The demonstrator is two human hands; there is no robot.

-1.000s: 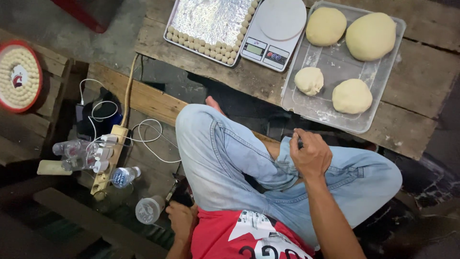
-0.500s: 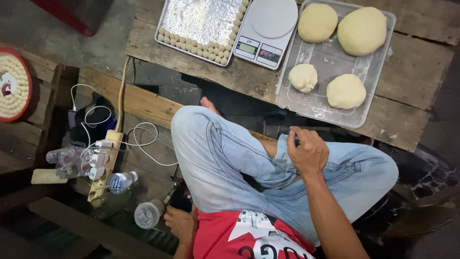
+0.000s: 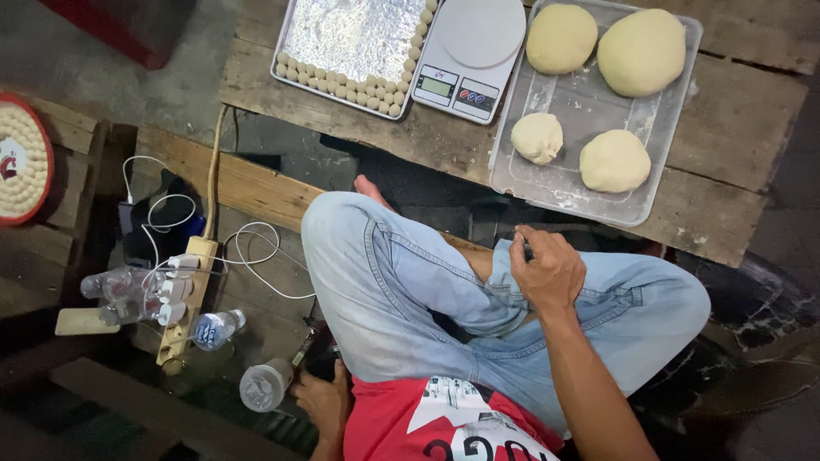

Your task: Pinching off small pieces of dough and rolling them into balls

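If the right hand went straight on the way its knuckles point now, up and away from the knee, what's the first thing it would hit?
Probably the near rim of the clear plastic tray holding dough balls, just beyond the right hand; depth is unclear.

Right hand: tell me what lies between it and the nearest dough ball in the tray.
Only the clear tray's near wall and the plank edge lie between the right hand, resting on the knee, and the small dough ball.

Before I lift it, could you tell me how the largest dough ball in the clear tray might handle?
The largest dough ball looks soft and slumped, so it would probably sag and dent under fingers. Its bulk suggests it is fairly heavy for one hand. The clear tray looks floury, so the dough may lift without sticking much, though its underside is hidden.
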